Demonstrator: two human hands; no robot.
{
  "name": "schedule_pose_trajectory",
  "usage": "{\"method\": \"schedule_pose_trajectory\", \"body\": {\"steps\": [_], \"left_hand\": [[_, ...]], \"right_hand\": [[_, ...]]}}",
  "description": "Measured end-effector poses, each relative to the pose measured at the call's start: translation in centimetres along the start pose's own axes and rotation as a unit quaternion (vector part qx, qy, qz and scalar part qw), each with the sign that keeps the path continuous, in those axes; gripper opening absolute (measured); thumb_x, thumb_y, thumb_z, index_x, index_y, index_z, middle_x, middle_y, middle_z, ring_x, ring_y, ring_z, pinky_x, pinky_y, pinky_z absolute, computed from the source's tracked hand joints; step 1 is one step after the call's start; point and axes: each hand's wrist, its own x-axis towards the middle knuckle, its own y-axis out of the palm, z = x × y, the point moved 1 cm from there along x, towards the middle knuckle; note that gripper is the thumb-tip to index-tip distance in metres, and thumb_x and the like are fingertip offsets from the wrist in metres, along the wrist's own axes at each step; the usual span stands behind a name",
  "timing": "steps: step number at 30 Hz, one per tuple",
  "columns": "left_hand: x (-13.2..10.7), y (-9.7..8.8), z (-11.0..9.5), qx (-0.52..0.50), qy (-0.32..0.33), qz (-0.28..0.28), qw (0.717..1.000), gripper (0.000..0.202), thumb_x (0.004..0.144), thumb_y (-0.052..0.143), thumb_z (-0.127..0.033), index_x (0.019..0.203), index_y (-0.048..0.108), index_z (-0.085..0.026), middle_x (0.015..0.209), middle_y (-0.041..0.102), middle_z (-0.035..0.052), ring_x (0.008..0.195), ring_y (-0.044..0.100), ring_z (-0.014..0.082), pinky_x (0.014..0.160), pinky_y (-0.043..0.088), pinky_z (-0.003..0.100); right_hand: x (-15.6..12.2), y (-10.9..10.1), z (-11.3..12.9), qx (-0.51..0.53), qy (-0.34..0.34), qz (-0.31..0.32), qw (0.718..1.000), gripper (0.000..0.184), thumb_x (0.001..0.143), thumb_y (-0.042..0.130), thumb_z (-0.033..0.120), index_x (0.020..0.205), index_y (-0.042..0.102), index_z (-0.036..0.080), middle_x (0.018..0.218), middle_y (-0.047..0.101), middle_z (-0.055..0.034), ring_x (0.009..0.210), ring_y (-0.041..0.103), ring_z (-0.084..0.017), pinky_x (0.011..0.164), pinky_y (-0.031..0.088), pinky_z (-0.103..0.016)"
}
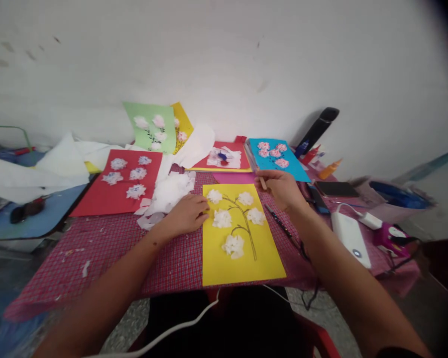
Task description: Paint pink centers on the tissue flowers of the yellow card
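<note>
A yellow sheet of paper [224,271] lies in front of me, with a drawn branch [247,226] and several white crumpled-paper flowers [233,246] on it. My left hand [188,213] rests at its left edge, fingers stretched out and holding nothing. Beyond its top right corner, my right hand [280,188] is closed on a small brown stick [262,183], whose exact kind I cannot make out. Just left of the sheet is a pile of white tissue paper [171,191]. A dark patterned pen [281,226] lies along the right side.
A red sheet with paper flowers [93,199] lies left. Farther back are a red sheet with paint-smeared tissue [205,160] and a blue flower sheet [294,169]. Paint bottles [329,170] and a white power bank [351,238] with cables stand right. A wall [224,64] closes the back.
</note>
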Motion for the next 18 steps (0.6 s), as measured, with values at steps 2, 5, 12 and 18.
{"method": "schedule_pose_trajectory", "body": {"steps": [2,5,12,18], "left_hand": [[0.0,-0.1,0.0,0.000,-0.004,0.005,1.000,0.024,0.103,0.054,-0.031,0.106,0.074,-0.018,0.121,0.072,0.0127,0.115,0.066,0.0284,0.107,0.048,0.049],[0.0,-0.1,-0.1,-0.005,-0.006,0.005,1.000,0.023,0.102,0.056,-0.031,0.109,0.074,-0.019,0.123,0.072,0.0124,0.116,0.066,0.0287,0.107,0.048,0.050],[-0.1,0.1,0.1,-0.007,-0.007,0.000,1.000,0.023,0.102,0.055,-0.030,0.108,0.074,-0.019,0.126,0.072,0.0128,0.118,0.066,0.0290,0.108,0.048,0.051],[-0.1,0.2,0.3,-0.011,-0.009,-0.004,1.000,0.023,0.102,0.055,-0.030,0.113,0.073,-0.019,0.129,0.071,0.0131,0.122,0.066,0.0292,0.110,0.048,0.051]], "right_hand": [[0.6,0.7,-0.4,0.005,-0.016,0.015,1.000,0.029,0.061,0.075,0.020,0.089,0.073,0.017,0.074,0.071,-0.0010,0.066,0.065,-0.014,0.066,0.055,-0.029],[1.5,1.6,-0.6,-0.011,-0.072,0.008,0.997,0.035,0.064,0.081,0.030,0.095,0.071,0.018,0.071,0.066,0.0018,0.061,0.061,-0.013,0.065,0.054,-0.030],[5.4,4.5,0.7,-0.078,-0.210,-0.051,0.973,0.034,0.095,0.059,0.055,0.091,0.063,0.022,0.072,0.061,0.0003,0.059,0.056,-0.014,0.056,0.046,-0.026],[7.9,5.5,0.1,-0.218,-0.229,-0.097,0.944,0.029,0.099,0.054,0.040,0.078,0.062,0.022,0.071,0.066,-0.0041,0.070,0.062,-0.020,0.065,0.047,-0.029]]}}
